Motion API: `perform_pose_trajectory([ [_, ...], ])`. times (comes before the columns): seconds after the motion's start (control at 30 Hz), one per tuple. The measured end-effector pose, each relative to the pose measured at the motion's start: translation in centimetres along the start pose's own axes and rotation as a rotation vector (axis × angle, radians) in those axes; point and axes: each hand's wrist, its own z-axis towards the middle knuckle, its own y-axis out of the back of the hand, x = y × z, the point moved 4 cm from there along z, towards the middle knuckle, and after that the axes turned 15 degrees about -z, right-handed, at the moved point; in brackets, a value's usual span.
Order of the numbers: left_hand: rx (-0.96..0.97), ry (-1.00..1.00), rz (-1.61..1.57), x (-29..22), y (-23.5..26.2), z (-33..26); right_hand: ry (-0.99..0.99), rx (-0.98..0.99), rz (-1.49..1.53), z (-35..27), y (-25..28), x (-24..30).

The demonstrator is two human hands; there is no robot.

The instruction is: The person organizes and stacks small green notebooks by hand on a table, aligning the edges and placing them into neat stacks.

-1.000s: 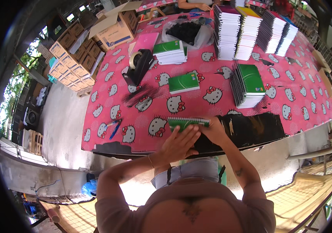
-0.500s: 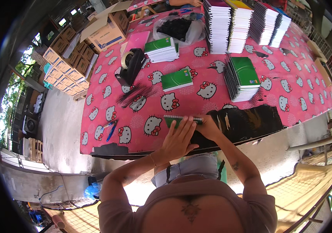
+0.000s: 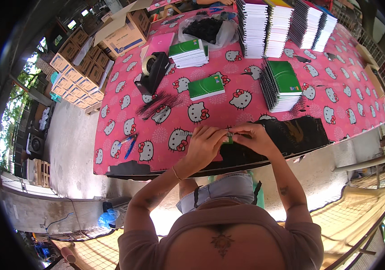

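Observation:
A small green-covered notebook [image 3: 228, 140] is at the near table edge in front of me, mostly hidden beneath my hands. My left hand [image 3: 204, 145] is closed over it from the left, fingers bent across the top. What looks like a spiral coil [image 3: 184, 133] sticks out to the left of these fingers. At the notebook's right end, my right hand [image 3: 252, 137] has its fingertips pinched together, close to the left fingertips. Whatever lies between the right fingertips is too small to make out. Loose dark spiral coils [image 3: 158, 108] lie farther left on the table.
Beyond my hands are a single green notebook [image 3: 207, 87], a pile of green notebooks [image 3: 188, 55], a coil-bound stack [image 3: 282, 87] and a tape dispenser [image 3: 153, 74]. Pens [image 3: 129, 146] lie left. Tall notebook stacks [image 3: 252, 31] and a bag of black coils [image 3: 208, 33] stand farther back.
My left hand has gone from flat, extended fingers to curled ones around the notebook. My right hand has shifted slightly right, its fingertips now at the notebook's end.

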Motion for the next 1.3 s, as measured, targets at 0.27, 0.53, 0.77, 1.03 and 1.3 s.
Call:
perform_pose_trajectory([
  [0.27, -0.048, 0.04, -0.009, -0.3, 0.1, 0.4, 0.016, 0.104, 0.096, 1.0, 0.7, 0.0],
  [0.53, 0.086, 0.159, 0.032, -1.6, 0.5, 1.0, 0.072, -0.327, -0.411, -0.1, 0.7, 3.5],
  [0.77, -0.102, 0.188, -0.651, -4.5, 3.3, 7.7, -0.047, -0.463, -0.151, -1.3, 5.6, 6.4],
  [1.03, -0.222, 0.212, -0.359, 5.7, 3.6, 8.2, -0.354, -0.47, -0.527, 5.0, 22.3, -1.2],
  [1.3, -0.059, 0.037, 0.132, 14.6, 0.8, 6.5, -0.352, -0.412, -0.723, 5.4, 22.6, -4.2],
])
